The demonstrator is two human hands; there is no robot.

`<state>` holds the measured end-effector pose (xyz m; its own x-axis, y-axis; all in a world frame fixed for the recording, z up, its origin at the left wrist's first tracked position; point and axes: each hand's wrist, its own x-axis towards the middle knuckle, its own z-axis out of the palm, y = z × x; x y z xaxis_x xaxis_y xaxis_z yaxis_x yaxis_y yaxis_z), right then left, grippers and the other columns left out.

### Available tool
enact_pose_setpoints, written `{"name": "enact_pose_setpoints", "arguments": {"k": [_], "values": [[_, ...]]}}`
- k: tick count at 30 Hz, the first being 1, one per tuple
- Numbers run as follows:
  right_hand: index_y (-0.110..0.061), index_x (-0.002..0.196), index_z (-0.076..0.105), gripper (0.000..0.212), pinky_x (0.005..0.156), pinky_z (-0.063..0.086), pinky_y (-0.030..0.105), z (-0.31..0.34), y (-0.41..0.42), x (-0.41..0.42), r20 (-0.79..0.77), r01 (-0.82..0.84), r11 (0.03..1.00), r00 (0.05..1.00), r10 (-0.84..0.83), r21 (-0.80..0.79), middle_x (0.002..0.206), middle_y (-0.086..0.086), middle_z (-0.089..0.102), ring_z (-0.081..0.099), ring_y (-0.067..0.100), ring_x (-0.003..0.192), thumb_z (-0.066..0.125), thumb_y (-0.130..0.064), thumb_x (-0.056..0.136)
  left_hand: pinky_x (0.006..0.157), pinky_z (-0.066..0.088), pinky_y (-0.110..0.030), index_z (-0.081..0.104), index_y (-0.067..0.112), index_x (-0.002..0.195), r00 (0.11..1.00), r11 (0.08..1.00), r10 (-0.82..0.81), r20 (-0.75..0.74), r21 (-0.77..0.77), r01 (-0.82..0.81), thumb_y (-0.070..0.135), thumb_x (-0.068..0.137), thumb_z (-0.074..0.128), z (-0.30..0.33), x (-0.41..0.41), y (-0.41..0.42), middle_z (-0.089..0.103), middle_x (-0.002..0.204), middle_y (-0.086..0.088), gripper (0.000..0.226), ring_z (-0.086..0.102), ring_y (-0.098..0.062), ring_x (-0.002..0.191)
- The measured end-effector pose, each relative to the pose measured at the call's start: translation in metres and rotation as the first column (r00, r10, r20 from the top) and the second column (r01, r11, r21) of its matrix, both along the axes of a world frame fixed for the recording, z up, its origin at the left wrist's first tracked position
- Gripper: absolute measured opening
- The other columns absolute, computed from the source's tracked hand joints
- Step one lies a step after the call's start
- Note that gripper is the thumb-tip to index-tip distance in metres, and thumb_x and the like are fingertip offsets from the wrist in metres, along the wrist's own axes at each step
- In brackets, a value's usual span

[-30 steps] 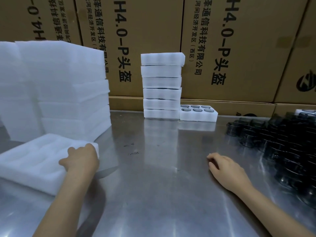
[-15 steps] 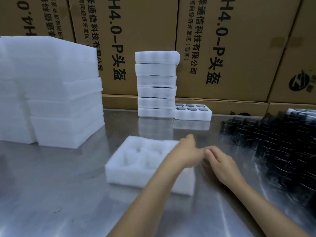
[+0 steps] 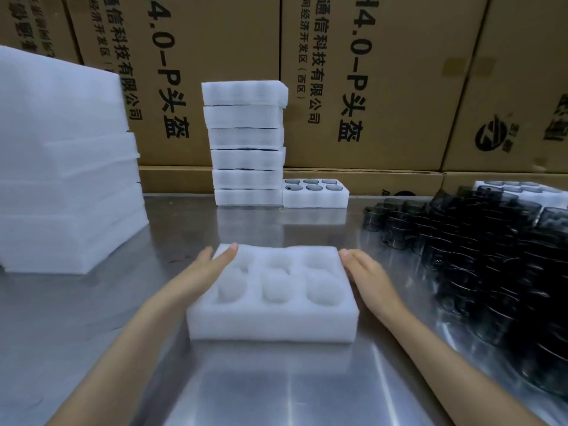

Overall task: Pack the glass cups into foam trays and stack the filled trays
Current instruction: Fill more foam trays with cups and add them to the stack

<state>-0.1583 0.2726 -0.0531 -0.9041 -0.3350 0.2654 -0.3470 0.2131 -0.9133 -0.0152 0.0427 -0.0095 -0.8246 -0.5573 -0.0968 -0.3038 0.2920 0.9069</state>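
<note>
Both flat hands, left hand (image 3: 215, 263) and right hand (image 3: 367, 272), bracket the empty foam tray (image 3: 273, 302) at lower centre, gripping nothing. Probably squaring it for glass cups (image 3: 479, 241) heaped at right.

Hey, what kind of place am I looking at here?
Probably a packing station in a warehouse or small factory: printed cardboard cartons stacked behind a steel table, a stack of foam trays, and loose dark glass cups.

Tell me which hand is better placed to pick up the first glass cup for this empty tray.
Right, most likely. The right hand rests open against the empty foam tray's right edge, on the same side as the pile of dark glass cups. The left hand lies on the tray's far-left corner, away from them.
</note>
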Motion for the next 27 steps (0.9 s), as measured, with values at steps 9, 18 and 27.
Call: {"name": "enact_pose_setpoints", "arguments": {"k": [9, 18, 27], "values": [[-0.021, 0.091, 0.064, 0.015, 0.082, 0.044, 0.033, 0.005, 0.002, 0.000, 0.021, 0.034, 0.998, 0.999, -0.035, 0.044, 0.093, -0.006, 0.066, 0.059, 0.016, 0.095, 0.051, -0.028, 0.093, 0.061, 0.057, -0.028, 0.075, 0.011, 0.081, 0.868, 0.660, -0.067, -0.491, 0.631, 0.408, 0.040, 0.092, 0.041, -0.020, -0.008, 0.002, 0.071, 0.084, -0.012, 0.046, 0.070, -0.024, 0.073], [-0.028, 0.095, 0.062, 0.022, 0.070, 0.043, 0.032, 0.018, 0.022, 0.001, -0.280, 0.359, 0.843, 0.924, -0.260, 0.400, 0.090, -0.009, 0.063, 0.055, 0.020, 0.087, 0.041, -0.033, 0.092, 0.061, 0.056, -0.024, 0.075, 0.017, 0.066, 0.826, 0.649, -0.063, -0.561, 0.605, 0.460, 0.035, 0.097, 0.035, -0.037, -0.024, 0.011, 0.070, 0.072, -0.002, 0.053, 0.069, -0.015, 0.067], [-0.014, 0.118, 0.052, 0.033, 0.089, 0.035, 0.039, 0.026, 0.044, 0.004, -0.559, 0.632, 0.216, 0.766, -0.316, 0.744, 0.126, 0.007, 0.048, 0.036, 0.027, 0.121, 0.041, -0.032, 0.093, 0.115, 0.026, -0.045, 0.050, 0.017, 0.135, 0.843, 0.923, -0.073, -0.533, 0.285, 0.260, 0.058, 0.073, 0.065, -0.045, -0.019, 0.013, 0.050, 0.141, -0.001, 0.076, 0.043, -0.018, 0.132]]}}
